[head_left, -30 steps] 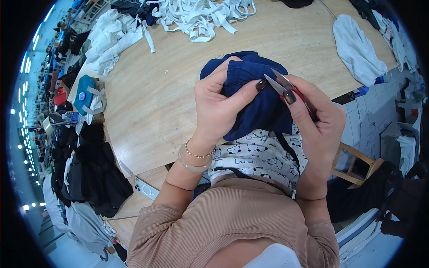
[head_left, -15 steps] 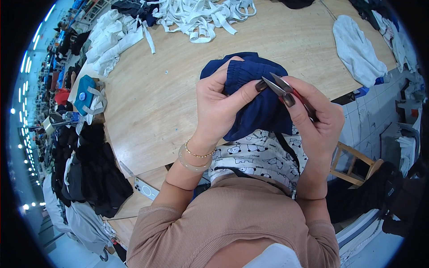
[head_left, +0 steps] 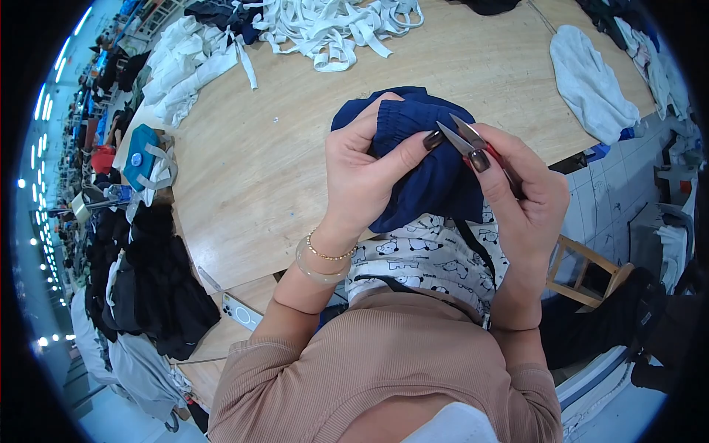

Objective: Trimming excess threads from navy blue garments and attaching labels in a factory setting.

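A navy blue garment (head_left: 428,188) with a gathered elastic edge is bunched up in front of me, above my lap and the table's near edge. My left hand (head_left: 369,162) grips it by that elastic edge, thumb on top and the other fingers tucked behind the cloth. In my right hand (head_left: 521,188) is a pair of red-handled thread snips (head_left: 467,138), held between thumb and fingers. The blades are parted and point toward my left thumb, over the cloth. Whether any thread lies between them is too small to make out.
White strips (head_left: 332,33) lie heaped at the table's far side, beside a white cloth pile (head_left: 177,66). A light grey cloth piece (head_left: 591,81) hangs over the right edge. Dark garments (head_left: 159,284) and a phone (head_left: 242,312) are at lower left. A wooden stool (head_left: 583,273) stands at right.
The snips and my right hand have shifted very slightly, the blade tips moving a little right of my left thumb. My left hand keeps its hold on the garment.
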`<state>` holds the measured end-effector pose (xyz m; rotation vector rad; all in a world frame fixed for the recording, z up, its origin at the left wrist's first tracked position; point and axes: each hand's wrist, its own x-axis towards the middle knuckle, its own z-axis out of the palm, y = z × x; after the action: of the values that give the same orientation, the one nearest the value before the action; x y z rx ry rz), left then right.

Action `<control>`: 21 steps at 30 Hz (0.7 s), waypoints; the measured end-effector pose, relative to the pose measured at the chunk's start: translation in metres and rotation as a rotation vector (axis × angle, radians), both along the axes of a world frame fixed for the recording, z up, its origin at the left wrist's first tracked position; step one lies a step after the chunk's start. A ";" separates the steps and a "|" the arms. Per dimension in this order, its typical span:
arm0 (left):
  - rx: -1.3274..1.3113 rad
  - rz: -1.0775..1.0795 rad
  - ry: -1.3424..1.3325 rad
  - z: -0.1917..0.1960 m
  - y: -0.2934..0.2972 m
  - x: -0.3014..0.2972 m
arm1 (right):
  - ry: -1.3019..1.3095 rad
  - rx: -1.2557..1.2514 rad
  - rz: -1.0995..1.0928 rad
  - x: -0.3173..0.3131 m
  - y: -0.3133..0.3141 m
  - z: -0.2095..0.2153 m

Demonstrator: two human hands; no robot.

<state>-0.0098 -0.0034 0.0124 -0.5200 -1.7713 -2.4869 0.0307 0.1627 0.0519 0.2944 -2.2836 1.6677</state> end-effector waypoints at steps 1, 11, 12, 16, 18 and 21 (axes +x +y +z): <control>-0.008 0.010 0.001 0.000 0.000 0.000 | -0.007 0.026 -0.001 0.000 0.000 0.001; 0.067 -0.008 -0.035 0.004 0.004 0.001 | 0.008 0.020 -0.030 -0.001 -0.002 -0.001; 0.109 0.021 -0.059 0.005 0.005 0.001 | -0.004 0.035 -0.023 0.000 -0.001 0.000; 0.090 0.109 -0.079 0.006 0.008 0.002 | -0.049 0.037 -0.030 0.001 -0.004 0.002; 0.067 0.143 -0.086 0.007 0.009 0.003 | -0.051 0.032 -0.029 0.001 -0.005 0.001; 0.035 0.195 -0.130 0.007 0.010 0.005 | -0.046 0.039 -0.036 0.001 -0.006 0.002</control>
<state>-0.0051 0.0069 0.0196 -0.1769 -1.7236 -2.4612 0.0316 0.1566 0.0536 0.2243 -2.3433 1.6299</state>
